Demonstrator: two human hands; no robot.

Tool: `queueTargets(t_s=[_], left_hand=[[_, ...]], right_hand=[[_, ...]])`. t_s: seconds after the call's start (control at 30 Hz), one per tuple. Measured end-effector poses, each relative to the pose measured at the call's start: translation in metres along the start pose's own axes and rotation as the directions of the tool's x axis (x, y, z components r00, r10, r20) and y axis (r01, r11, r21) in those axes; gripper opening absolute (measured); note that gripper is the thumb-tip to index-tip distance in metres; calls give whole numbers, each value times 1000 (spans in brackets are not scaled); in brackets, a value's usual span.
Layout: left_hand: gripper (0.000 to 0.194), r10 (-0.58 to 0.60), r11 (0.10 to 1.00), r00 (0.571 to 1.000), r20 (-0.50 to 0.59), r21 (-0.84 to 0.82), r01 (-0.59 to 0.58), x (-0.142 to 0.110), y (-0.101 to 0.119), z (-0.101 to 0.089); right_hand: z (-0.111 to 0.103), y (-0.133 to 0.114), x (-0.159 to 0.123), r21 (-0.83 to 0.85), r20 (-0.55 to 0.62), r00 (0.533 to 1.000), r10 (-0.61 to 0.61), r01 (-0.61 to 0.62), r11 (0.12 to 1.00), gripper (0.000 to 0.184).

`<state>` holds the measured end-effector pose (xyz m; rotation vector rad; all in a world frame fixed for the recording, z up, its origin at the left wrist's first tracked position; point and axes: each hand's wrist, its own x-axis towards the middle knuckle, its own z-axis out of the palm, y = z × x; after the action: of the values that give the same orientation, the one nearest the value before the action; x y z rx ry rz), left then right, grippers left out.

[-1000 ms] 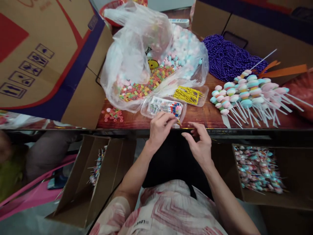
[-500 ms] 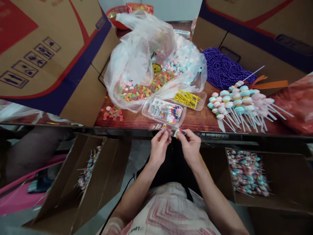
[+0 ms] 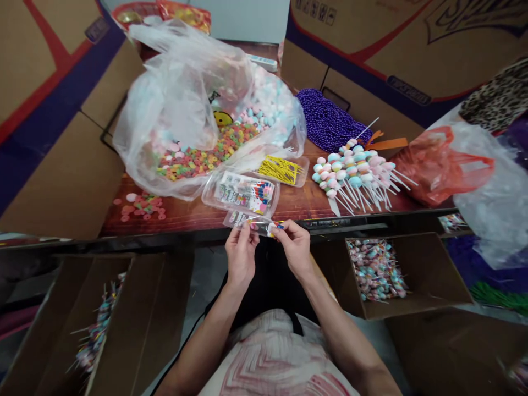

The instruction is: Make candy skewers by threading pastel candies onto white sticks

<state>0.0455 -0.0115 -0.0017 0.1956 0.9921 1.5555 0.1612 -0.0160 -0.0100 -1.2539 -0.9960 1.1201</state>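
Clear wrapper (image 3: 260, 226) fronts reddish table (image 3: 185, 219) flanked by cartons (image 3: 363, 71).

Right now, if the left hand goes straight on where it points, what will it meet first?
Past the clear bag it holds, the left hand would probably meet the plastic tray of printed bags first, though the hand's height over the table edge is unclear.

big printed cardboard box (image 3: 396, 47) back right, heap of purple beady strings (image 3: 330, 118) just in front of it, crumpled red plastic bag (image 3: 437, 165) further right, plus some leopard-print fabric (image 3: 497, 96) at the edge
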Motion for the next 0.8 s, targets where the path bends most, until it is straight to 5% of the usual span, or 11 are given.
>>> queueTargets(t_s=[0.13,0.3,0.5,0.8], left_hand=[[39,-3,1000,1000,3,3,3,5,0,0],[39,80,997,996,-48,-1,-80,0,-5,5],[38,-2,1000,999,-41,-10,1,3,1,12],[40,115,992,992,-58,53,-111,-2,-10,32]], right_hand=[[-4,-1,1,19,29,999,46,-47,999,20],[-4,-3,2,15,4,999,55,-55,998,36],[-13,-9,6,-102,53,998,20,-14,995,44],[-18,-18,20,-241,-113,983,-143,113,964,41]])
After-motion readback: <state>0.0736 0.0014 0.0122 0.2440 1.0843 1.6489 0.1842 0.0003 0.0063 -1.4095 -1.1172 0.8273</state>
